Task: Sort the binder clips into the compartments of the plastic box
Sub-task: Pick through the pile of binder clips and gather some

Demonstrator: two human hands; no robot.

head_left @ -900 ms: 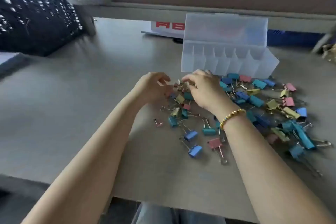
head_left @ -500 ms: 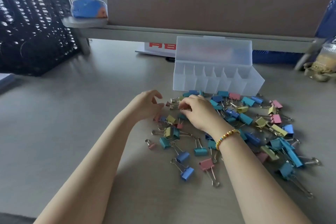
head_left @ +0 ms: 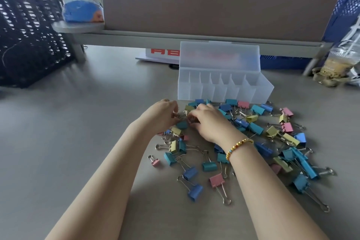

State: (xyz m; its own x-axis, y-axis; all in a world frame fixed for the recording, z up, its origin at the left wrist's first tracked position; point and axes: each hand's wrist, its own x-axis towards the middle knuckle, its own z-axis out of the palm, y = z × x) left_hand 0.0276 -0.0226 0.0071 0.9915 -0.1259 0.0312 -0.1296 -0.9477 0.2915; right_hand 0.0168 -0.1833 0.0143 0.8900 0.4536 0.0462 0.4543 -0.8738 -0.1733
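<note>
A translucent plastic box (head_left: 224, 93) with several empty compartments stands on the desk, its lid (head_left: 220, 56) open and upright behind it. Many binder clips in blue, teal, yellow and pink lie scattered in front of it, among them a pink clip (head_left: 216, 180) and a blue clip (head_left: 195, 192) near me. My left hand (head_left: 161, 117) and my right hand (head_left: 209, 122) meet at the pile's far left edge, close to the box. Both pinch small clips with silver wire handles (head_left: 181, 116) between their fingertips; the clips' bodies are mostly hidden.
A black mesh basket (head_left: 29, 35) stands at the left. A brown partition (head_left: 214, 6) with a shelf closes the back. A plastic drink cup (head_left: 337, 64) and a blue crate (head_left: 348, 9) sit at the right. A paper with red letters (head_left: 161, 52) lies behind the box.
The view has tilted up, so box and clips sit lower in frame. Both hands stay at the same spot in the pile, fingertips drawn closer together.
</note>
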